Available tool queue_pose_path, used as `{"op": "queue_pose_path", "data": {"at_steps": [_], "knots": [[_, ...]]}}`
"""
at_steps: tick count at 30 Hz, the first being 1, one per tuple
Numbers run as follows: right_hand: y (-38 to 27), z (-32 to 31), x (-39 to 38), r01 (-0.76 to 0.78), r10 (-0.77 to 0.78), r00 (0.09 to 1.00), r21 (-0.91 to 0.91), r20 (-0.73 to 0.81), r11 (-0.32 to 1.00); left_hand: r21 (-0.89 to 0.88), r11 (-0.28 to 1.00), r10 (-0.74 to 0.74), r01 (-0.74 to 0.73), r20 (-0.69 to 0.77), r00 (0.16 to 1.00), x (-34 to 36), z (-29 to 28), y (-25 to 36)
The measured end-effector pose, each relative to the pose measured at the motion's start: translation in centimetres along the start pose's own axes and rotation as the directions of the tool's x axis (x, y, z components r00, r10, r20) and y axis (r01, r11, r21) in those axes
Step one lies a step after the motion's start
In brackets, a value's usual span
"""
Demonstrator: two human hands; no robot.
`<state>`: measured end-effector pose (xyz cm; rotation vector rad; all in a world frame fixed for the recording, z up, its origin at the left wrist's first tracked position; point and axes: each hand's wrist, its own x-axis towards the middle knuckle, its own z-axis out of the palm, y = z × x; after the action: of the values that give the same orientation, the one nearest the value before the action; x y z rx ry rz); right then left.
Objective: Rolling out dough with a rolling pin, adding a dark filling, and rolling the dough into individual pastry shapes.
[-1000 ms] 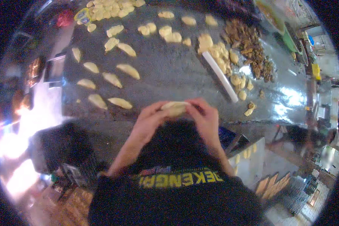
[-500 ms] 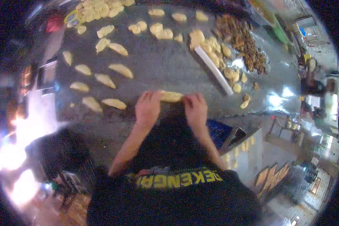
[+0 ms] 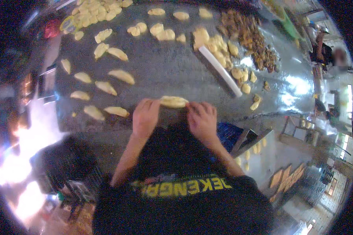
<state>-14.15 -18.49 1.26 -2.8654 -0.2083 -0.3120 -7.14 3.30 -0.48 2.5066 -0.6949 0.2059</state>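
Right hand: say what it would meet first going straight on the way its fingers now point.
Probably the right end of the pale dough piece, directly ahead of the right hand; blur and unclear depth hide whether the two touch.

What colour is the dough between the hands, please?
The dough is pale yellow, in the head view.

Desk (image 3: pixel 157 66): one. Roll (image 3: pixel 173 102), centre: one. Crescents (image 3: pixel 122 76), ten o'clock: eight. Ovals (image 3: pixel 156 12), twelve o'clock: three. Bar (image 3: pixel 220 71), half past one: one. Brown heap (image 3: pixel 250 39), same direction: one. Dough pile (image 3: pixel 100 11), eleven o'clock: one.
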Motion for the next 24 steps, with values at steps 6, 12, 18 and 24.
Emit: {"op": "queue_pose_path", "data": {"at_steps": [6,12,18,24], "knots": [[1.3,-1.0,0.8,0.05,-0.052,0.998,0.073,0.035,0.996,0.032,0.998,0.062,-0.059,-0.098,0.993,-0.6,-0.6,0.6],[4.8,-1.7,4.3,-0.179,0.169,0.984,-0.203,-0.065,0.963,0.187,0.982,-0.033,0.023,0.049,0.998,-2.4,-1.2,1.4],[9.5,-2.6,5.7,-0.356,0.347,0.934,-0.28,-0.082,0.892,0.135,0.987,-0.085,0.083,0.01,0.996,-2.7,-1.9,1.4],[0.6,-3.9,4.2,0.023,-0.023,0.976,0.004,0.215,1.0,0.15,0.982,0.141,-0.115,-0.178,0.974,-1.0,-3.7,0.4]]}}
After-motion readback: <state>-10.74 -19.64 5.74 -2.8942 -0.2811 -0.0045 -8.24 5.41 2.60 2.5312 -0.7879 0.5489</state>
